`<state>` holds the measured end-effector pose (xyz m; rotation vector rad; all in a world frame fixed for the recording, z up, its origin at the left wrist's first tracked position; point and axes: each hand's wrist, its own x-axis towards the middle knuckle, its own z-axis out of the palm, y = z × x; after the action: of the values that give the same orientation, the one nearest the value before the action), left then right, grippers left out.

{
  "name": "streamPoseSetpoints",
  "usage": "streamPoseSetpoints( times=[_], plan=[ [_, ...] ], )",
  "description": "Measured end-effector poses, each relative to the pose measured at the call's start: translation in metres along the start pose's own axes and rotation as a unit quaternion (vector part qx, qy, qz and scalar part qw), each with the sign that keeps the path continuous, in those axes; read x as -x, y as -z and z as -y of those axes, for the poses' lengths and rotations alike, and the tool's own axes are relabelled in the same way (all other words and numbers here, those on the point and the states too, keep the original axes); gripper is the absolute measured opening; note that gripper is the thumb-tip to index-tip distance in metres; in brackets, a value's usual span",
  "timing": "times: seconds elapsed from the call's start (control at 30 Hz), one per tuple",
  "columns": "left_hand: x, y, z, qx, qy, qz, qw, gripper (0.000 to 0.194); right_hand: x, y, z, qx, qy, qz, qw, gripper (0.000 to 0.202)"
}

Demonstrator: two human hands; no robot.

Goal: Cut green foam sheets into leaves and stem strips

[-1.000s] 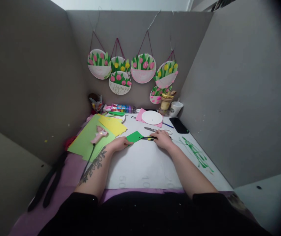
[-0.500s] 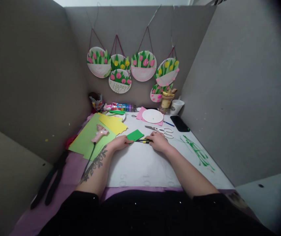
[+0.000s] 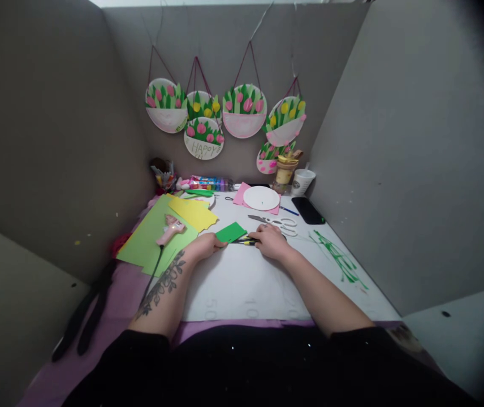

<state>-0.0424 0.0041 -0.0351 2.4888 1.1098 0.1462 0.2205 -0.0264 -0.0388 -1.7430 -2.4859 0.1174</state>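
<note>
On the white mat (image 3: 246, 282) nearest the person, both forearms stretch forward and the hands meet at its far half. The left hand (image 3: 206, 246) lies curled, its fingertips pinching the near corner of a green card (image 3: 230, 232), which rests flat between the two hands. The right hand (image 3: 269, 242) is closed around a pen (image 3: 245, 241), a dark and yellow barrel whose tip points toward the card's lower edge; it may be a craft knife, since the view is too small to settle that. The card looks light and fairly stiff, the sort of sheet that slides easily on a smooth mat and creases if gripped hard, so I judge a flat press or a pinch at the corner, well clear of the tip, to be the sound hold.

To the left lie lime and yellow sheets (image 3: 157, 237) with a pink glue gun (image 3: 171, 228) on top. Just past the right hand sit scissors (image 3: 276, 222), and green scraps (image 3: 339, 260) trail off to the right. Further back are a white disc (image 3: 261, 198) on pink paper, a phone (image 3: 308, 210) and a cup (image 3: 302, 182). On the rear wall hang flower plates (image 3: 203, 121).
</note>
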Motion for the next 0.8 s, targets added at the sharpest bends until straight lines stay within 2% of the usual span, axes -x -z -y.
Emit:
streamPoseSetpoints(
  times=[0.2, 0.5, 0.8],
  plan=[
    [0.001, -0.005, 0.007, -0.019, -0.037, -0.023, 0.999, 0.035, 0.002, 0.001, -0.001, -0.01, -0.005, 0.0, 1.0, 0.039],
    [0.003, -0.008, 0.012, 0.002, -0.045, -0.048, 0.998, 0.032, 0.0, 0.001, 0.006, -0.013, 0.008, 0.01, 1.0, 0.041],
    [0.003, -0.01, 0.013, -0.02, -0.039, -0.037, 0.998, 0.032, 0.002, -0.001, 0.014, -0.009, 0.033, 0.001, 0.999, 0.039]
  ],
)
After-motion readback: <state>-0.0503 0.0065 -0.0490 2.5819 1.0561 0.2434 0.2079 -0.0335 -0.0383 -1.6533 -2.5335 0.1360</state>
